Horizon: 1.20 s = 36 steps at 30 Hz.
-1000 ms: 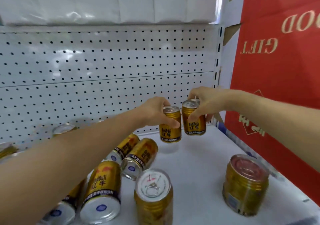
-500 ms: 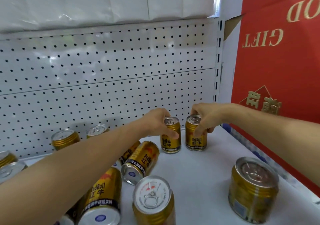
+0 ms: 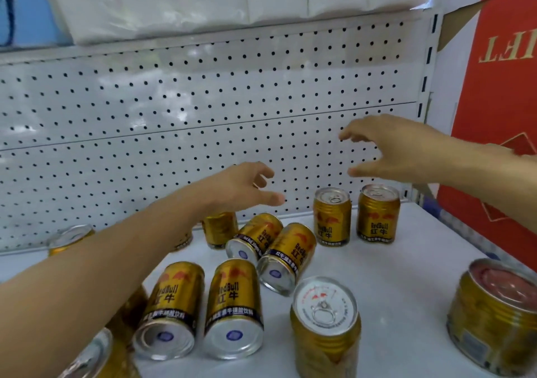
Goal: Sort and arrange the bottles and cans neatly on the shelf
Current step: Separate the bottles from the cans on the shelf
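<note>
Two gold Red Bull cans stand upright side by side at the back right of the white shelf (image 3: 406, 276): the left can (image 3: 332, 220) and the right can (image 3: 378, 213). My left hand (image 3: 247, 186) hovers empty to the left of them, fingers loosely spread. My right hand (image 3: 383, 148) hangs above them, fingers apart, holding nothing. Several more gold cans lie on their sides in the middle, among them one pair (image 3: 286, 257) and a nearer pair (image 3: 232, 308). Another upright can (image 3: 325, 328) stands at the front.
A wide gold tin (image 3: 497, 316) with a reddish lid stands at the front right. More upright cans (image 3: 71, 236) line the pegboard back wall at the left, partly behind my left arm. A red gift box (image 3: 499, 116) walls the right side. White packs sit on the shelf above.
Both hands set the two cans down upright at the back right, let go and lifted away. The left hand drew back leftward; the right hand rose above the cans.
</note>
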Motion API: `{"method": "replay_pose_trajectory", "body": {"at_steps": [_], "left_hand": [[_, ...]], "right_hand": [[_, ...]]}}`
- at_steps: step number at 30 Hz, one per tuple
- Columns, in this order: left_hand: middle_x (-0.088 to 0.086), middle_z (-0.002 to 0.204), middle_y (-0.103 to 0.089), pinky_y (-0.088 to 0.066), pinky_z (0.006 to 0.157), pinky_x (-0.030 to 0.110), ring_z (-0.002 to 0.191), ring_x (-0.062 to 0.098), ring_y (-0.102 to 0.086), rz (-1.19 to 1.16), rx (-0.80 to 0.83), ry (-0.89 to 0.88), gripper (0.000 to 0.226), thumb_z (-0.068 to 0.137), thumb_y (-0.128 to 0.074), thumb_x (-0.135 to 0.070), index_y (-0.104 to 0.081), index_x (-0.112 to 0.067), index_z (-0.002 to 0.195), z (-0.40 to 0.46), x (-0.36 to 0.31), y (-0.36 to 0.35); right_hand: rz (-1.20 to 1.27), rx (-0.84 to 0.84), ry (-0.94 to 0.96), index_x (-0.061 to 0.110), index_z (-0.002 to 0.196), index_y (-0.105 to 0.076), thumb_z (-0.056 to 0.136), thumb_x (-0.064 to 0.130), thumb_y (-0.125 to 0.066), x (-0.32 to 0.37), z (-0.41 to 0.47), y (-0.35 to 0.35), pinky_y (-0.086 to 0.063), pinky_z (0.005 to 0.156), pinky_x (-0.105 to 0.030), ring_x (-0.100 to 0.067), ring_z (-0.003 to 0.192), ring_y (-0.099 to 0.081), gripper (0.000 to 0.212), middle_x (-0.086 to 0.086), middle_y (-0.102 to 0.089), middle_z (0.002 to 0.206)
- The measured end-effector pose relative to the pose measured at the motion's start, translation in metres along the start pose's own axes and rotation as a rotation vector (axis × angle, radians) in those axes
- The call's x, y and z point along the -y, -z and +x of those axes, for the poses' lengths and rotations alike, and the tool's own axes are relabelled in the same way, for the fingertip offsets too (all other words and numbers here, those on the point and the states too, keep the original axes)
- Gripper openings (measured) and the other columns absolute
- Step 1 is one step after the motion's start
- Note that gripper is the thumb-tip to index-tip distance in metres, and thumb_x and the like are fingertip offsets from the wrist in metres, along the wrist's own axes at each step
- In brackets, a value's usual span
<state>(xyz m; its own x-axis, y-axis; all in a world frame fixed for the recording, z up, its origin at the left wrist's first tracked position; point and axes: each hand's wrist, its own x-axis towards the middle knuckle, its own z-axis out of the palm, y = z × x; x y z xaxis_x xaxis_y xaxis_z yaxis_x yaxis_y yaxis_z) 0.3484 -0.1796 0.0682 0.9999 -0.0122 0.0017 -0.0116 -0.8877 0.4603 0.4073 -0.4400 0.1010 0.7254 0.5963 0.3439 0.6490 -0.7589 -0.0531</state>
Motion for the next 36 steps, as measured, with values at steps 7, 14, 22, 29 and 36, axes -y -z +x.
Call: {"method": "replay_pose_trajectory", "body": {"at_steps": [7, 14, 22, 29, 36], "left_hand": [[0.002, 0.143, -0.049, -0.043, 0.104, 0.042, 0.124, 0.023, -0.051, 0.247, 0.145, 0.145, 0.081, 0.082, -0.063, -0.061, -0.036, -0.021, 0.147, 0.002, 0.02, -0.02], [0.011, 0.126, -0.06, -0.057, 0.076, 0.027, 0.086, 0.021, -0.066, 0.25, 0.226, 0.222, 0.068, 0.087, -0.067, -0.045, -0.043, -0.012, 0.141, 0.009, 0.015, -0.019], [0.009, 0.111, -0.062, -0.056, 0.062, 0.028, 0.081, 0.023, -0.068, 0.233, 0.271, 0.29, 0.073, 0.081, -0.069, -0.054, -0.044, -0.014, 0.137, 0.01, 0.012, -0.026], [0.003, 0.104, -0.063, -0.057, 0.071, 0.033, 0.085, 0.019, -0.066, 0.323, 0.147, 0.208, 0.083, 0.065, -0.075, -0.063, -0.048, -0.018, 0.129, 0.013, 0.013, -0.039], [-0.003, 0.1, -0.066, -0.052, 0.075, 0.029, 0.087, 0.012, -0.063, 0.103, 0.023, 0.054, 0.055, 0.066, -0.083, -0.045, -0.059, -0.025, 0.111, 0.008, 0.008, -0.03]], "right_hand": [[-0.237, 0.384, 0.445, 0.04, 0.139, -0.037, 0.08, 0.041, -0.073, 0.081, 0.0, -0.048, -0.048, 0.088, -0.035, -0.011, 0.123, -0.037, 0.069, 0.011, -0.045, 0.132], [-0.293, 0.48, 0.527, 0.031, 0.138, -0.041, 0.078, 0.034, -0.076, 0.088, 0.013, -0.08, -0.045, 0.096, -0.041, -0.018, 0.117, -0.045, 0.07, 0.004, -0.052, 0.126], [-0.216, 0.51, 0.427, 0.031, 0.123, -0.054, 0.075, 0.044, -0.076, 0.074, 0.001, -0.061, -0.044, 0.078, -0.027, -0.014, 0.101, -0.054, 0.054, 0.006, -0.057, 0.11], [0.002, 0.581, 0.153, 0.03, 0.111, -0.053, 0.075, 0.039, -0.074, 0.047, -0.014, -0.022, -0.04, 0.047, -0.011, 0.008, 0.054, -0.056, 0.043, 0.009, -0.057, 0.09], [-0.004, 0.564, 0.086, 0.038, 0.111, -0.044, 0.074, 0.044, -0.075, 0.047, -0.018, -0.017, -0.055, 0.069, -0.027, -0.009, 0.087, -0.057, 0.049, 0.016, -0.05, 0.101]]}}
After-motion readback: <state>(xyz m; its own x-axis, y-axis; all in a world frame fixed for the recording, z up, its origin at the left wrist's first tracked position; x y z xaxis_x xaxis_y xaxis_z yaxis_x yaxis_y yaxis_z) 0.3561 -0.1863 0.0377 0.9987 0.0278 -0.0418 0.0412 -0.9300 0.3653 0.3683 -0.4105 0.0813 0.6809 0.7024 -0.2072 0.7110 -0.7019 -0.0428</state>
